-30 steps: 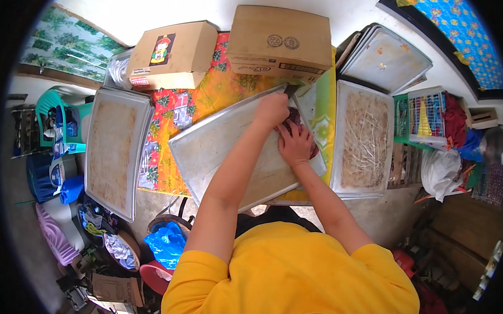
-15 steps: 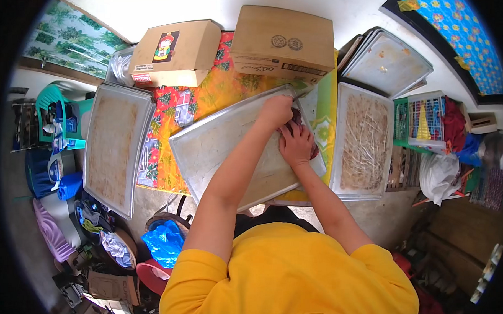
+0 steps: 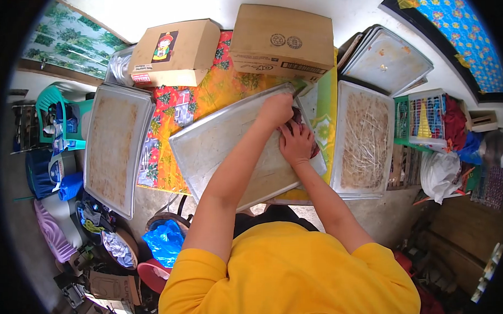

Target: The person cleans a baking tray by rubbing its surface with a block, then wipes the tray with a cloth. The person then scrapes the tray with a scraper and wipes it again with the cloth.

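A metal baking tray [image 3: 217, 136] lies at a slant on the table before me, its surface dull and streaked. My left hand [image 3: 276, 110] is closed in a fist over the tray's far right part; what it grips is hidden. A thin dark strip [image 3: 299, 91] shows just beyond that fist, near the tray's far corner. Right beside it, my right hand [image 3: 297, 143] rests with fingers stretched out over a dark red cloth [image 3: 315, 150]. The cloth is bunched along the tray's right side, partly covered by both hands.
Stained trays are stacked left [image 3: 118, 148] and right [image 3: 366, 136] of the table. Two cardboard boxes [image 3: 176, 54] [image 3: 280, 37] stand on the flowered tablecloth [image 3: 166, 174] at the back. More trays [image 3: 392, 61] lean on the wall. A green chair [image 3: 53, 103] is at left.
Almost nothing differs. Both hands stay at the same spot on the tray, and the whole view has shifted very slightly.
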